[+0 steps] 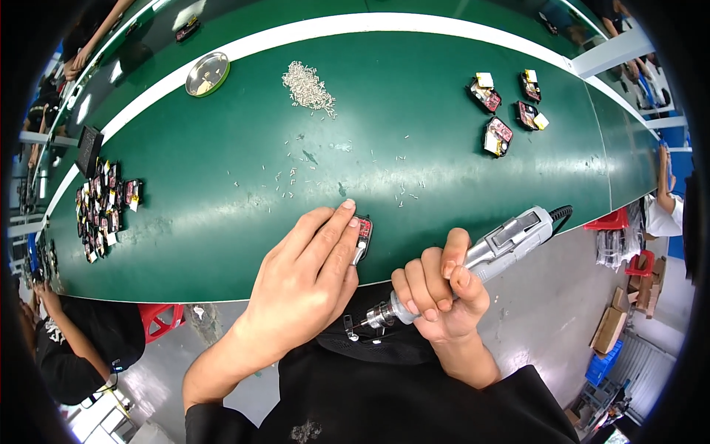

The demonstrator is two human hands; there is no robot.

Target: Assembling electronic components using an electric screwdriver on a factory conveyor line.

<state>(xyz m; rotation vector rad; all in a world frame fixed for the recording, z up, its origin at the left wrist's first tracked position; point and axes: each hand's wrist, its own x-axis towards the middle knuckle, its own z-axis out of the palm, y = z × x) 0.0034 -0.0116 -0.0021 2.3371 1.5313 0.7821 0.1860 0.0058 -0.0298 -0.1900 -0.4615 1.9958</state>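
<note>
Head cam: 1 view, L of 2 side-by-side fisheyes
Head-worn, looks down & fwd, upright; L hand [307, 274] and R hand [444, 296] near lens at low ctr, worktop [222, 140] runs farther off toward top; v. wide FOV, straight edges bowed, black corners.

glossy tabletop [222, 133], metallic-looking screws [305, 85], smooth grey screwdriver [510, 237]

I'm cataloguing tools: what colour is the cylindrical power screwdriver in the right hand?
The power screwdriver is mostly silver-grey, clearest in head view.
</note>
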